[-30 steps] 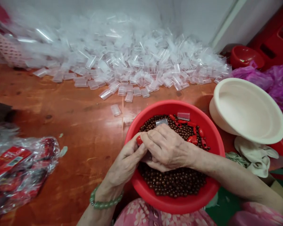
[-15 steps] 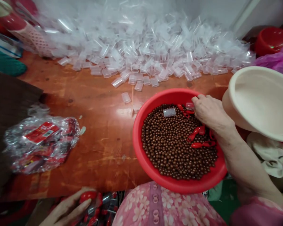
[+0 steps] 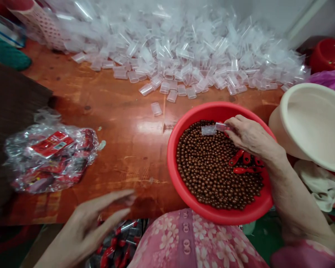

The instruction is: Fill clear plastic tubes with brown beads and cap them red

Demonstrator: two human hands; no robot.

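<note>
Spill risk: round red plastic basin (image 3: 173, 175) at the near edge of a varnished orange-brown wooden table (image 3: 128, 149), liable to tip under a knock from the forearm and scatter its load. Also on the table: large heap of clear plastic sleeves (image 3: 190, 52), and at far left a crumpled clear plastic bag (image 3: 50, 156) of red-labelled goods. Around the table: wide cream plastic basin (image 3: 315, 123), tilted; white cloth (image 3: 318, 186); pink floral garment (image 3: 195, 238) at the lap. In the red basin: glossy brown beads (image 3: 209, 167), and red plastic clasps (image 3: 245, 163) beneath the right hand (image 3: 249, 137). Right hand in a narrow pinch on a small clear sleeve (image 3: 222, 127), touching a second clear sleeve (image 3: 208, 130). Second risk: a slip of the pinch, with the sleeve lost among the beads. Left hand (image 3: 83, 227) wide open, blurred, fingers spread, nothing visible in it, over the table's near edge.
</note>
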